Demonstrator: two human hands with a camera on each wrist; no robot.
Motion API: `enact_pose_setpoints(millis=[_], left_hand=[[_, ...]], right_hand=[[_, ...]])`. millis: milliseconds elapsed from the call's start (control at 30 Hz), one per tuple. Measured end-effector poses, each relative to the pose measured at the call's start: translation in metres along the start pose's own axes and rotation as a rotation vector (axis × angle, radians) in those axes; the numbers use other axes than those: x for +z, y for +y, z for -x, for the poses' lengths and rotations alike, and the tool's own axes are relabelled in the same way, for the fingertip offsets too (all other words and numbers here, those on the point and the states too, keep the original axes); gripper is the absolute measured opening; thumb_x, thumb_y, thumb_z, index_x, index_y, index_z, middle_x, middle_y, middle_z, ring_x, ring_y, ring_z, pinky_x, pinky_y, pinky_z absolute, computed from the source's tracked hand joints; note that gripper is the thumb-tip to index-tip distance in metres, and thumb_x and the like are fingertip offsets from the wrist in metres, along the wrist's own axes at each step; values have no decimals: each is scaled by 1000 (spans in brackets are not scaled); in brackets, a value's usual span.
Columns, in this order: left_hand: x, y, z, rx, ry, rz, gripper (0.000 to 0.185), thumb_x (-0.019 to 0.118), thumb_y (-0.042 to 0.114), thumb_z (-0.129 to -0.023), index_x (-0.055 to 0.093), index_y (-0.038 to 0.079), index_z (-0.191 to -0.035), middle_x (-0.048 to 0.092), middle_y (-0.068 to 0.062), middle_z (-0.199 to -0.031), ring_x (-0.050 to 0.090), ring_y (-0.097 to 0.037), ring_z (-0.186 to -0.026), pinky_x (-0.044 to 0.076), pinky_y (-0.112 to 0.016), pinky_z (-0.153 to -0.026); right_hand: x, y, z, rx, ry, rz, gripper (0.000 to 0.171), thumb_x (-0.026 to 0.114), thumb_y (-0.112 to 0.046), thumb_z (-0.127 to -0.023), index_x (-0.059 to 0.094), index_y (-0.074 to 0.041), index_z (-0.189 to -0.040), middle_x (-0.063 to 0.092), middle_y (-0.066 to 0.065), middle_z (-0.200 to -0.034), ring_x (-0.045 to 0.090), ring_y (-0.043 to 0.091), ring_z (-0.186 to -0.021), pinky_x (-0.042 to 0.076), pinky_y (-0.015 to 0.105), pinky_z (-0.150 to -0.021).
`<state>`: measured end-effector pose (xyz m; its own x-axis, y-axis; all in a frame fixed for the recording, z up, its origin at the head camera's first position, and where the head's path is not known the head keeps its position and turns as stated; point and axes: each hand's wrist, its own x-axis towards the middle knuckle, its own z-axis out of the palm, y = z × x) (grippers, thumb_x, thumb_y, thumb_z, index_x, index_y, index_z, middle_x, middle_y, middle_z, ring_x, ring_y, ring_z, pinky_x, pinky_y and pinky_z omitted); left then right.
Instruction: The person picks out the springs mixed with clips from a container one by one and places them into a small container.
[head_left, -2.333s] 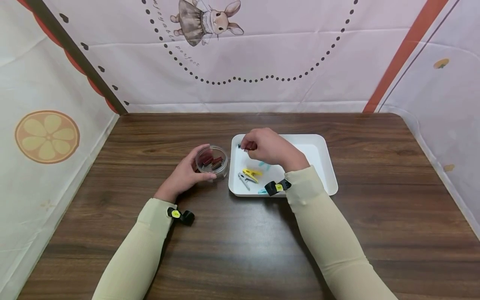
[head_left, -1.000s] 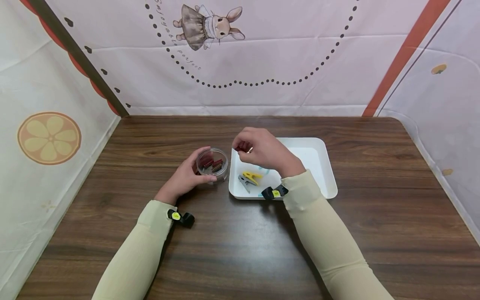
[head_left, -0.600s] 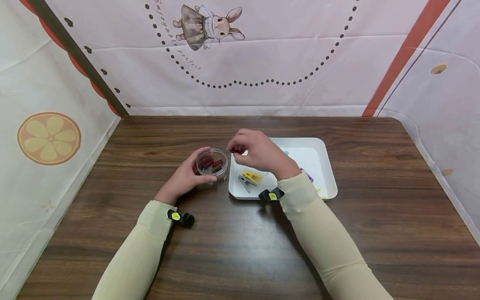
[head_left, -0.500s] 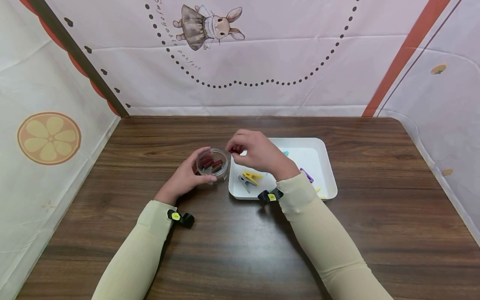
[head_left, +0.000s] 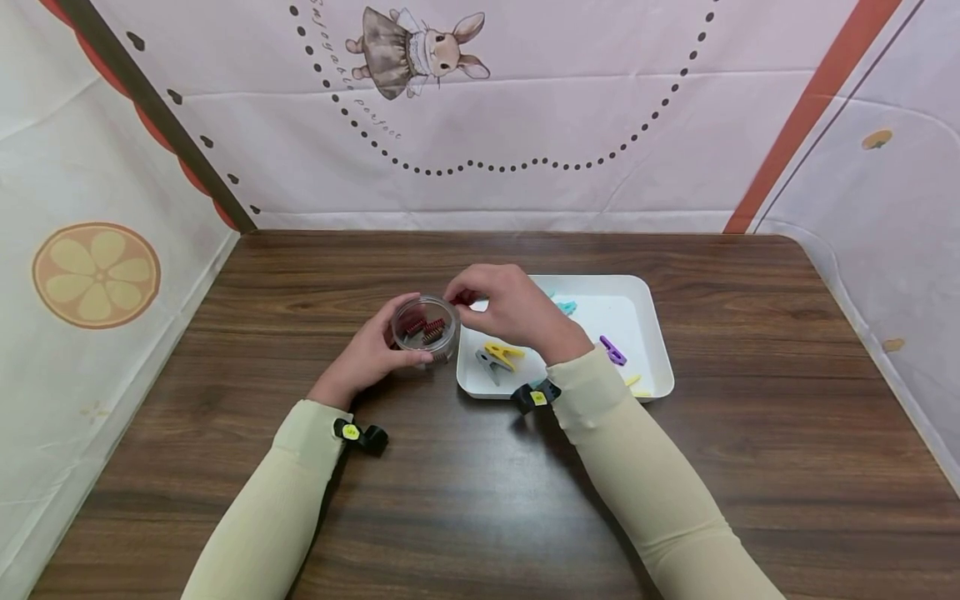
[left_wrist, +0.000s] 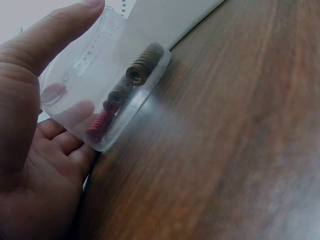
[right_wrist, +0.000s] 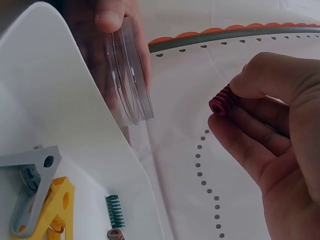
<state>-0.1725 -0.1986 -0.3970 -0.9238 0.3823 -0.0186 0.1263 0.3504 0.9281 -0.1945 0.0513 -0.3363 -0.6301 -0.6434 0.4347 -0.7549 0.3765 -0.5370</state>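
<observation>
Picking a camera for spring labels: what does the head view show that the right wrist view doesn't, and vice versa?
Head only: purple plastic clip, turquoise plastic clip, and the red and brown coil springs inside the clear round plastic jar.

Right wrist only: dark green coil spring in the white rectangular tray, and distinct coils on the dark red spring pinched by the right hand.

Both: tray, jar, grey plastic clip, yellow plastic clip, left hand holding the jar, right hand.

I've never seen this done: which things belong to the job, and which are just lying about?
Seemingly the job's:
red spring, pinched in right grip
clear jar, held in left grip
springs inside
teal spring in tray

Probably just lying about:
yellow clip
gray clip
purple clip
</observation>
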Motion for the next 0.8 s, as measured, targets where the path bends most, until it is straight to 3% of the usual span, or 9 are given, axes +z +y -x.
enact_pose_setpoints(millis=[233, 600, 800], left_hand=[[0, -1, 0, -6, -2, -18, 90, 85, 23, -75, 33, 16, -148, 45, -14, -147, 42, -29, -137, 31, -48, -114], [-1, 0, 0, -10, -8, -14, 89, 84, 19, -76, 32, 15, -148, 44, -15, -148, 41, -30, -138, 32, -49, -114], [-1, -14, -5, -12, 1, -13, 88, 83, 17, -77, 32, 20, -148, 44, -12, -149, 41, -27, -138, 31, -49, -114]], right_hand=[[4, -1, -1, -19, 19, 21, 12, 65, -9, -89, 72, -13, -98, 72, 1, -96, 65, 7, -87, 53, 24, -82], [6, -4, -2, 27, 2, 32, 11, 66, -16, -91, 72, -14, -101, 73, -2, -97, 67, 6, -88, 54, 23, -82], [8, -4, -3, 34, 5, 37, 12, 68, -15, -91, 72, -12, -102, 72, -2, -98, 67, 7, -89, 54, 23, -82]])
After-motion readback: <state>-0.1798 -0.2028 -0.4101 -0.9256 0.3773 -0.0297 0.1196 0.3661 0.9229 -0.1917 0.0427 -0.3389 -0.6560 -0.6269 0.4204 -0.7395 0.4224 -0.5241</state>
